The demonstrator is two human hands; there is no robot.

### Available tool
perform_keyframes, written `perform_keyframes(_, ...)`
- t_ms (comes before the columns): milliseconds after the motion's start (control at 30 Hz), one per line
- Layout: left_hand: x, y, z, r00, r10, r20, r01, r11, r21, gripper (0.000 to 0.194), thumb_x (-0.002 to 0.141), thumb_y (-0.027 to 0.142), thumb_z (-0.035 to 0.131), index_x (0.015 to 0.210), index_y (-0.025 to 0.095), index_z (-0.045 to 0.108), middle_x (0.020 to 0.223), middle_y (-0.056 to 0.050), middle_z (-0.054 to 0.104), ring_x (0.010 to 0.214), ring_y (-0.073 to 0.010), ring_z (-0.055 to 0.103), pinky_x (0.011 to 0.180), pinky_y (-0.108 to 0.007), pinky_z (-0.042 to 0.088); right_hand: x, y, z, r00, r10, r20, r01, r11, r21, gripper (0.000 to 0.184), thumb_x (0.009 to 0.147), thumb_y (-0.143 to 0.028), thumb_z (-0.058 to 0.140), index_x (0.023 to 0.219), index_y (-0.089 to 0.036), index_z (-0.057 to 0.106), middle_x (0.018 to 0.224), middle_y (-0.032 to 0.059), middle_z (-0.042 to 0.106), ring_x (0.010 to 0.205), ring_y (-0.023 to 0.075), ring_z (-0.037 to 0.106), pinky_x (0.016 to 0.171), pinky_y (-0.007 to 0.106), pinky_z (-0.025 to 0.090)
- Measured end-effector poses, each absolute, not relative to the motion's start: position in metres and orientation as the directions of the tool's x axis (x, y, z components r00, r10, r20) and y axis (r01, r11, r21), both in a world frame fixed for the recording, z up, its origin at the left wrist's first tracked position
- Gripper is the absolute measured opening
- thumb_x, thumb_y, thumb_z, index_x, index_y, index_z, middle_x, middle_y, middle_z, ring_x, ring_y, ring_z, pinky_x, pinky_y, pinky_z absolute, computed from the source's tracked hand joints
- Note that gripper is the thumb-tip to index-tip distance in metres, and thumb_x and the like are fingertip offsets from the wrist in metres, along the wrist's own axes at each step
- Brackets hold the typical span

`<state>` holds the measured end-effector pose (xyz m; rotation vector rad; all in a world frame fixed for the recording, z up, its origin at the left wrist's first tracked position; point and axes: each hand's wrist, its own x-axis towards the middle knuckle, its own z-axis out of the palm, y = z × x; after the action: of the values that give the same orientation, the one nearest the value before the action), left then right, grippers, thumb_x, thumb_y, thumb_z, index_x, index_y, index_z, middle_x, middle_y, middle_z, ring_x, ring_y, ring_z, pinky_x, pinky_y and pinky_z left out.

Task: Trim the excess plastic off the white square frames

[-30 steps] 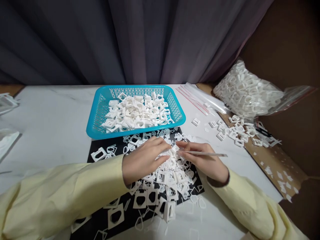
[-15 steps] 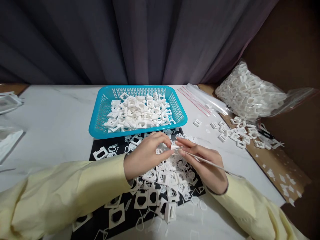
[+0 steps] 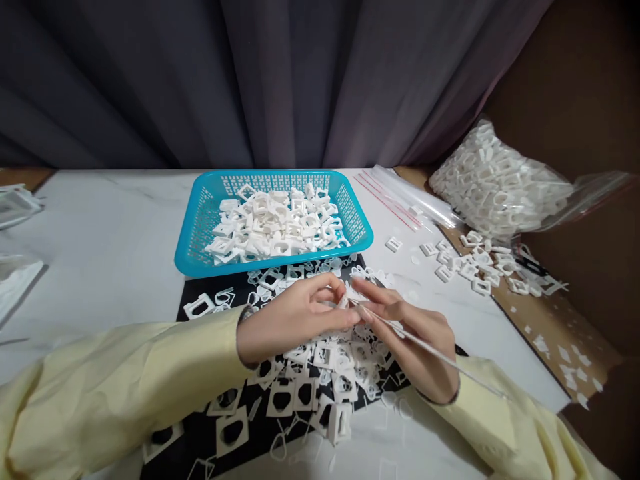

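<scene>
My left hand (image 3: 295,317) pinches a small white plastic piece (image 3: 343,301) between thumb and fingers, above the pile. Fingers of my right hand (image 3: 420,337) are closed on a thin, long rod-like tool (image 3: 450,362), its shaft running back over the wrist. The tool's tip meets the white piece, where the fingertips of both hands nearly touch; the exact contact is hidden. Beneath the hands, many white plastic frames (image 3: 325,357) and thin loops lie heaped on a black mat (image 3: 193,443).
Behind the hands stands a blue basket (image 3: 280,265) holding many white pieces. To the right lie loose white parts (image 3: 480,260), flat clear zip bags (image 3: 400,193) and a full plastic bag (image 3: 500,180). A dark curtain (image 3: 280,80) hangs along the table's back.
The tool has swung to a steeper slant as my right hand turned. My left thumb has moved rightward toward the right fingertips, and the white piece has tilted.
</scene>
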<state>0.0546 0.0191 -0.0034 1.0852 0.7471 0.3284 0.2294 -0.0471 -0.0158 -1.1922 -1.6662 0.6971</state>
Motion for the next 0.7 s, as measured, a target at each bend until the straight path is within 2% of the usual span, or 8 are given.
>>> perform_keyframes(133, 0.0543, 0.0187, -0.0069, 0.695, 0.593, -0.406, 0.055, 0.52, 0.853, 0.018, 0.079, 0.03, 0.062, 0.077, 0.018, 0.049, 0.078, 0.002, 0.055, 0.087, -0.0137, 0.06, 0.087, -0.031, 0.045, 0.2295, -0.0514, -0.0222, 0.003, 0.967, 0.255, 0.323, 0.24, -0.915, 0.009, 0.079, -0.013, 0.063, 0.077, -0.021, 0.063, 0.115, 0.0025, 0.065, 0.108, 0.0205, 0.06, 0.091, 0.032, 0.05)
perform_keyframes(233, 0.053, 0.0184, -0.0048, 0.657, 0.642, -0.395, 0.059, 0.479, 0.876, 0.017, 0.08, 0.028, 0.061, 0.073, 0.018, 0.049, 0.071, 0.003, 0.055, 0.074, -0.0103, 0.056, 0.073, -0.025, 0.044, 0.2295, -0.0523, -0.0259, 0.039, 0.982, 0.187, 0.233, 0.173, -0.957, 0.008, 0.079, -0.015, 0.065, 0.078, -0.023, 0.065, 0.107, 0.0004, 0.069, 0.107, 0.0199, 0.061, 0.09, 0.032, 0.051)
perform_keyframes(300, 0.052, 0.0184, -0.0029, 0.624, 0.68, -0.386, 0.089, 0.429, 0.899, 0.017, 0.08, 0.027, 0.061, 0.072, 0.018, 0.049, 0.066, 0.005, 0.052, 0.063, -0.0086, 0.05, 0.062, -0.022, 0.039, 0.2291, -0.0514, -0.0261, 0.039, 0.981, 0.189, 0.242, 0.175, -0.955, 0.008, 0.079, -0.015, 0.064, 0.078, -0.023, 0.065, 0.104, 0.0008, 0.07, 0.104, 0.02, 0.062, 0.088, 0.034, 0.052)
perform_keyframes(367, 0.0514, 0.0186, -0.0018, 0.622, 0.692, -0.367, 0.115, 0.383, 0.917, 0.015, 0.079, 0.028, 0.062, 0.074, 0.018, 0.051, 0.066, 0.005, 0.051, 0.061, -0.0087, 0.046, 0.061, -0.023, 0.036, 0.2286, -0.0499, -0.0254, 0.007, 0.972, 0.237, 0.287, 0.225, -0.931, 0.009, 0.08, -0.014, 0.063, 0.077, -0.022, 0.063, 0.104, 0.002, 0.07, 0.103, 0.0211, 0.063, 0.088, 0.038, 0.05)
perform_keyframes(467, 0.0515, 0.0192, -0.0019, 0.673, 0.659, -0.336, 0.123, 0.348, 0.93, 0.016, 0.081, 0.033, 0.06, 0.076, 0.018, 0.055, 0.076, 0.001, 0.056, 0.071, -0.0121, 0.051, 0.068, -0.027, 0.039, 0.228, -0.0481, -0.0246, -0.08, 0.927, 0.368, 0.371, 0.37, -0.852, 0.013, 0.081, -0.009, 0.06, 0.078, -0.022, 0.059, 0.105, 0.0045, 0.07, 0.105, 0.0237, 0.062, 0.088, 0.043, 0.047)
perform_keyframes(567, 0.0523, 0.0201, -0.0022, 0.719, 0.622, -0.311, 0.11, 0.34, 0.934, 0.02, 0.082, 0.034, 0.057, 0.071, 0.017, 0.058, 0.076, -0.001, 0.06, 0.075, -0.0143, 0.055, 0.073, -0.029, 0.041, 0.227, -0.0475, -0.0236, -0.178, 0.864, 0.471, 0.421, 0.5, -0.757, 0.017, 0.081, -0.004, 0.058, 0.078, -0.021, 0.056, 0.105, 0.0069, 0.069, 0.105, 0.0247, 0.062, 0.087, 0.044, 0.045)
perform_keyframes(700, 0.0524, 0.0204, 0.0, 0.734, 0.616, -0.288, 0.096, 0.326, 0.941, 0.025, 0.084, 0.035, 0.053, 0.067, 0.017, 0.059, 0.074, -0.001, 0.059, 0.076, -0.0146, 0.055, 0.076, -0.028, 0.042, 0.226, -0.047, -0.0213, -0.202, 0.84, 0.504, 0.433, 0.538, -0.723, 0.018, 0.08, -0.003, 0.058, 0.075, -0.02, 0.054, 0.102, 0.0084, 0.07, 0.101, 0.0252, 0.064, 0.084, 0.043, 0.046)
